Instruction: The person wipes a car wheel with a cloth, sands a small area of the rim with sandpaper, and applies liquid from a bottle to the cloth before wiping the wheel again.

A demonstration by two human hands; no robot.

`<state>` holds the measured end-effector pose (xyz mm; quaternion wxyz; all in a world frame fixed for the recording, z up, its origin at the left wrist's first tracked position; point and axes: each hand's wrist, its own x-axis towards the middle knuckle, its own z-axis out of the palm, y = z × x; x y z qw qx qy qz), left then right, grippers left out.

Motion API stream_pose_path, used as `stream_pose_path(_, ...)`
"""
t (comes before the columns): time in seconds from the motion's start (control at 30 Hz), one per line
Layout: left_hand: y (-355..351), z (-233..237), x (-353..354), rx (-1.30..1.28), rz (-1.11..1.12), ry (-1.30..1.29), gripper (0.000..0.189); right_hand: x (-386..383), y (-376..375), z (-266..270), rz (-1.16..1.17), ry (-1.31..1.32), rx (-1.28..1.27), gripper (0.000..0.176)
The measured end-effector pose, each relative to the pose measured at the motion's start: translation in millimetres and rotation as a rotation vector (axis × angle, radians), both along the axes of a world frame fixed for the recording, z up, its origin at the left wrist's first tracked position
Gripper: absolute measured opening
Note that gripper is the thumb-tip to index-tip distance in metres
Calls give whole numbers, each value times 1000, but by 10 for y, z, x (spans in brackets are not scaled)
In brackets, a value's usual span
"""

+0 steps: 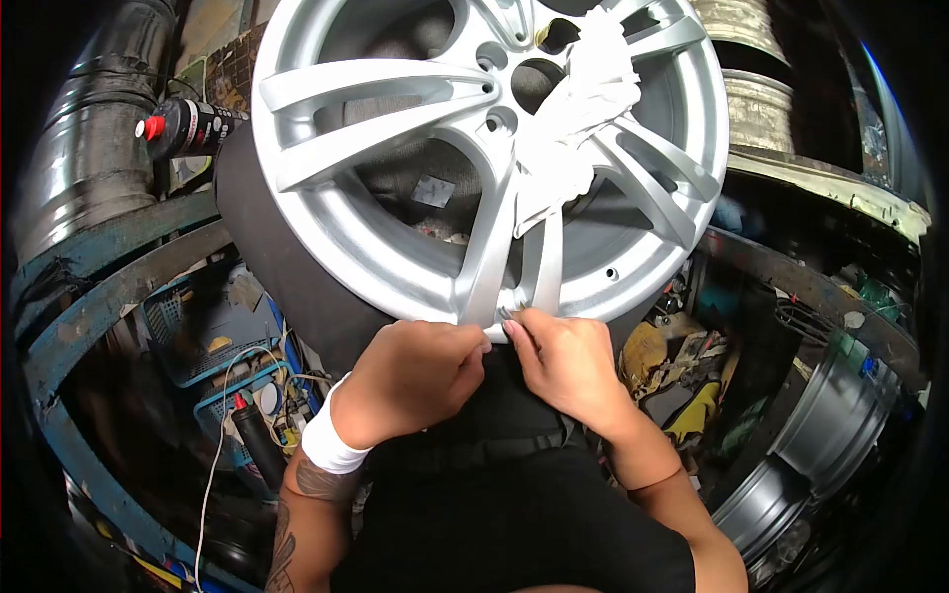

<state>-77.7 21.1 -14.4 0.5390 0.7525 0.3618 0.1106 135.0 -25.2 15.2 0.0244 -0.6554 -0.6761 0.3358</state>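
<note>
A silver alloy wheel rim (376,259) lies face up before me, its near edge close to my body. My left hand (420,374) is closed at that near edge, thumb and fingers pressed together; whatever it may pinch is hidden. Beside it my right hand (565,361) makes a pinch at the rim's lip, with a small thin piece just showing at the fingertips, too small to name. A crumpled white cloth or glove (578,124) is draped over the hub and spokes.
A dark bottle with a red cap (178,128) lies at the left. Blue baskets (203,341) with tools and a white cord sit below it. More silver rims (825,425) stand at the lower right, near yellow and black scraps (687,381). A blue metal frame (94,262) runs along the left.
</note>
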Motion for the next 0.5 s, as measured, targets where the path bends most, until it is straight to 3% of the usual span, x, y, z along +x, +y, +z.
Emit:
stream_pose_path(0.23,64,64,32,-42,-12,-41,14,0,33,39,2,5,44,16)
stream_pose_path(0.33,-37,4,130,117,22,12,19,132,-2,274,-83,78,93,10)
stream_pose_path(0.43,-176,13,310,284,-62,229,24,125,3,338,-192,72,213,10)
stream_pose_path(0.5,-278,71,412,297,-75,214,13,139,-18,246,-149,99,214,12)
